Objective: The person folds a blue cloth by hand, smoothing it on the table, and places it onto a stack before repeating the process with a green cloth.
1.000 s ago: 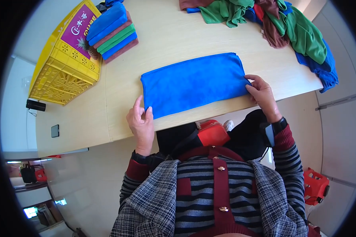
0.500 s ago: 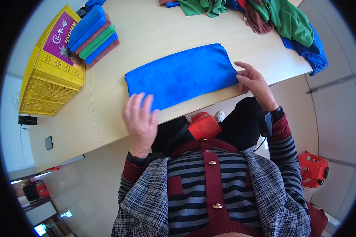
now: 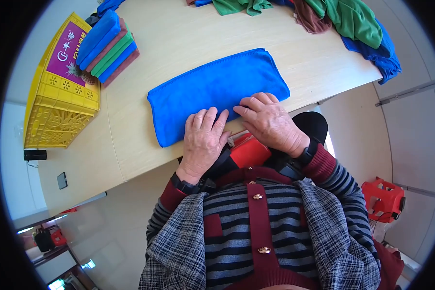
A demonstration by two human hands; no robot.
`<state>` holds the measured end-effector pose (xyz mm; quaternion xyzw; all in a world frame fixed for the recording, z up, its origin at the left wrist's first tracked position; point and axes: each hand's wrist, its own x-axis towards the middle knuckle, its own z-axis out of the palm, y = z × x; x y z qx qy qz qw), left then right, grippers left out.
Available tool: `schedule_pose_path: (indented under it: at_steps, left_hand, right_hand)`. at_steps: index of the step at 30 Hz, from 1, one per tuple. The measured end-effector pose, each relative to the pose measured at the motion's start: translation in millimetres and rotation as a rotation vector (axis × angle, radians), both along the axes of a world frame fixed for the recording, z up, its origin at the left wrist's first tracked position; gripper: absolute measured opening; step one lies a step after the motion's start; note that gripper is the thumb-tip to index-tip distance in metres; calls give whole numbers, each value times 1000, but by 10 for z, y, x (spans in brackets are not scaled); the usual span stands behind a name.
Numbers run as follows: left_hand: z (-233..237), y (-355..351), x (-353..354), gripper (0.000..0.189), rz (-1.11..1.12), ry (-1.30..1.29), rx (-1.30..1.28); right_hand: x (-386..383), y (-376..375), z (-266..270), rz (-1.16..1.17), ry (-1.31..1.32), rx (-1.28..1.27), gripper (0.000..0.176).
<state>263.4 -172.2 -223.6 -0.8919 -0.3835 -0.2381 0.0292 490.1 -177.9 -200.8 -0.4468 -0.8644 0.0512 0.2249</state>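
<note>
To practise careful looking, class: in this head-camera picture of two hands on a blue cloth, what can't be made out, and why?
Head view:
- Near edge of the blue cloth: partly covered by the left hand and right hand.
- Pile of cloths: cut off by the top edge.
- Label on the yellow crate: lettering too small and warped to read.
- Small dark thing on the table: too small to identify.

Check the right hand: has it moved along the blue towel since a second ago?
Yes. The right hand has slid from the blue towel's right end inward along its near edge, and now rests beside the left hand.
</note>
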Motion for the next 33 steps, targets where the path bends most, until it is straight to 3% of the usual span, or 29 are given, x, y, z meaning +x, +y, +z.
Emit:
schedule_pose_path:
  at_steps: [8,12,15,16,19,20,23,27,33]
  left_hand:
    - [45,52,7,46,16,3,6]
    - [24,89,18,45,9,-30,-15]
    - [31,85,41,46,4,-52,-1]
    - [34,81,48,47,5,-57,4]
    - [54,78,92,50,-21,-81,-14]
    - [65,84,106,52,-28,-94,-19]
    - [89,100,194,57,-70,-94,-58]
    - [101,133,323,64,-141,-107,-104]
    - [77,176,444,72,-208,-108,-202]
  right_hand:
    - [239,0,28,-60,25,-17,41]
    - [502,19,36,-342,80,240,39]
    - [639,-39,-28,-654,600,-279,45]
    - [699,-58,-45,-664,602,-279,45]
    - [877,-38,24,-423,1080,-741,55]
    - [943,-10,29,-426,1081,-736,55]
    - [1127,134,64,-167,1060,-1052,64]
    - [1147,289,92,25,1100,-1204,65]
    - [1122,539,30,118,1093,-1352,63]
